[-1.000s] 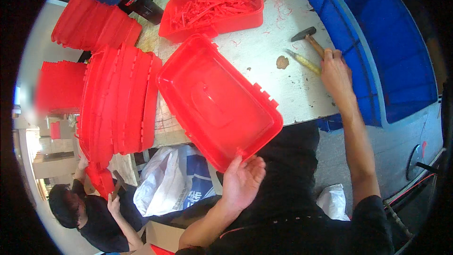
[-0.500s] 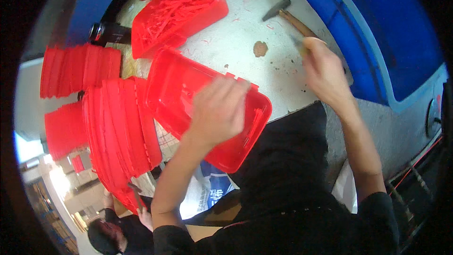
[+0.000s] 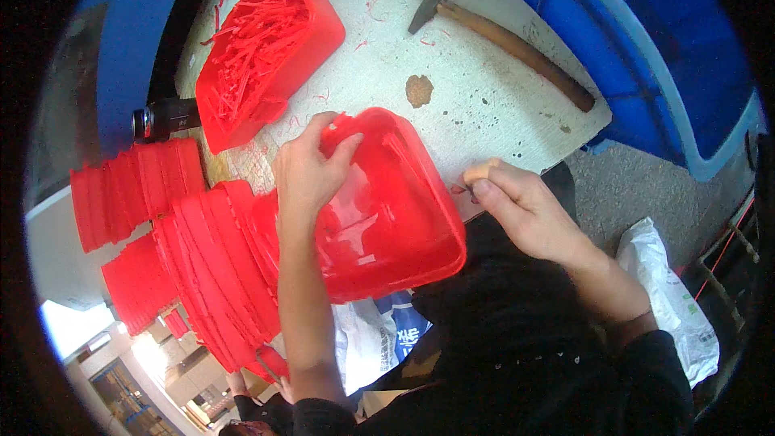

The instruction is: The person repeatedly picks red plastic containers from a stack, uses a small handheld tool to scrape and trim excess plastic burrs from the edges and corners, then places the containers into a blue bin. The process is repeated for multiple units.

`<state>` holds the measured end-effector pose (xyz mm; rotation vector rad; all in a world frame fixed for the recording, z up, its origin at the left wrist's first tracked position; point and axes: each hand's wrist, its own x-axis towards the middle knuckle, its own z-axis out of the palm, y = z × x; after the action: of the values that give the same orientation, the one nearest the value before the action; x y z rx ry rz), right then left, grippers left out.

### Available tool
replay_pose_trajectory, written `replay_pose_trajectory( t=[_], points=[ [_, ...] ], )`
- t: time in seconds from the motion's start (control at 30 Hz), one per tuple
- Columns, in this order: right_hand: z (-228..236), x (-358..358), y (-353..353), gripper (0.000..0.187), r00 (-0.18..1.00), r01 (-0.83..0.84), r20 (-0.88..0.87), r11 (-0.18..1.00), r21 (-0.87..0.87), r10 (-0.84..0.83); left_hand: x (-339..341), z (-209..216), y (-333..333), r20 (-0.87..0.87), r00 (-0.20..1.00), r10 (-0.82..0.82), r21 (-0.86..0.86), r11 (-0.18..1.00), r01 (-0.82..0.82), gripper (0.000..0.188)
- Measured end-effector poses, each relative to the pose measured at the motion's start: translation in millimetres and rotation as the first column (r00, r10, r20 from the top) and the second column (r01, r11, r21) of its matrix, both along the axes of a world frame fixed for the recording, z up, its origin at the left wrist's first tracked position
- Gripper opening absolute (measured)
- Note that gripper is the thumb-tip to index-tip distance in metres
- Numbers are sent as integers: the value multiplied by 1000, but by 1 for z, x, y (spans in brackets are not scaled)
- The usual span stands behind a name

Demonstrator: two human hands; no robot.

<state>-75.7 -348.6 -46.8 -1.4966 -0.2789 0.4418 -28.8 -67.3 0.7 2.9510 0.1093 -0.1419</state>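
Note:
A glossy red plastic bin (image 3: pixel 379 218) is tilted in front of me, its open side facing up. My left hand (image 3: pixel 311 165) grips its upper left rim, thumb and fingers closed around the edge. A few thin red strips (image 3: pixel 404 157) lie inside near the far wall. Just beyond the bin's right side is my right hand (image 3: pixel 521 210), its fingers pinched together. A small dark and reddish bit shows at those fingertips, too small to name. Farther off, a second red bin (image 3: pixel 315 32) holds many red plastic strips (image 3: pixel 258 48).
A hammer (image 3: pixel 508 44) lies on the pale worktable (image 3: pixel 363 73). Stacked red bins (image 3: pixel 214 250) stand at the left, near a dark bottle (image 3: pixel 165 119). A large blue tub (image 3: pixel 670 105) borders the right. A white sack (image 3: pixel 658 299) is at lower right; a co-worker (image 3: pixel 262 412) is at lower left.
My left hand has moved from over the bin to its rim, and the bin has turned. My right hand has come down from beside the hammer toward the bin. The view has shifted.

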Motion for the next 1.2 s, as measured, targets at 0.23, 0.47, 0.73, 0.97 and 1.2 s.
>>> replay_pose_trajectory(
  t=[0.23,0.47,0.73,0.97,1.2],
  points=[
    [-3,20,11,18,965,-56,-247,991,118,84,-10,-19,-3,192,966,175,-235,964,-128,39],
    [0,41,28,19,981,-71,-185,997,-32,64,-10,-24,-4,258,951,169,-151,980,-133,37],
    [5,54,44,18,973,-55,-229,995,-84,35,-12,-26,-2,312,940,139,-158,983,-93,37],
    [9,57,46,19,984,-84,-170,983,-162,56,-10,-22,-4,270,954,132,-81,990,-114,38],
    [17,41,32,16,988,-118,-124,965,-235,91,-9,-21,-2,276,951,136,-93,989,-115,40]
  ],
)
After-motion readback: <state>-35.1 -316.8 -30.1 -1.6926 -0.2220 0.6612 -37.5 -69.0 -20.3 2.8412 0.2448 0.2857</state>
